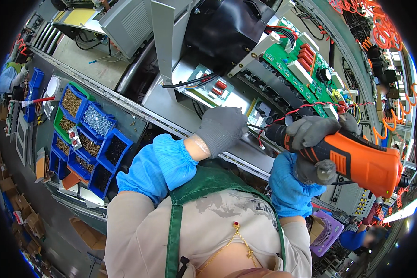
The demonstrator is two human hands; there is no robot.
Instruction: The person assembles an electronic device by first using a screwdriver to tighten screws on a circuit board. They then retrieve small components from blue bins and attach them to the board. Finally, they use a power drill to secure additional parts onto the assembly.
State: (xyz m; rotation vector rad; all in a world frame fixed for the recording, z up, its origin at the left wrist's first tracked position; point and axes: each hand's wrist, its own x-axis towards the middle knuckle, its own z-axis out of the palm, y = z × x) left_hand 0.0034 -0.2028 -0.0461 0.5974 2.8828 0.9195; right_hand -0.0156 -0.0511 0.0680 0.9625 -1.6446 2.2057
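Note:
My right hand (312, 136), in a grey glove, is wrapped round an orange and black power screwdriver (368, 162). The tool lies nearly level, its long thin bit pointing left. By the bit's tip, the gloved fingers of my left hand (222, 129) are pressed together; whatever is in them is hidden. Both hands are over the near side of an open metal chassis (178, 109). Inside it are a small board with red parts (207, 88) and another small board (259, 113). A large green circuit board (283, 59) stands to the right of a black housing (227, 32).
Blue bins (99, 180) of screws and other small fasteners stand at the left. Red and black wires (301, 109) cross the chassis near the screwdriver. A grey vented casing (127, 30) sits at the back left. Orange coiled hoses (384, 28) hang at the far right. Other people work farther off.

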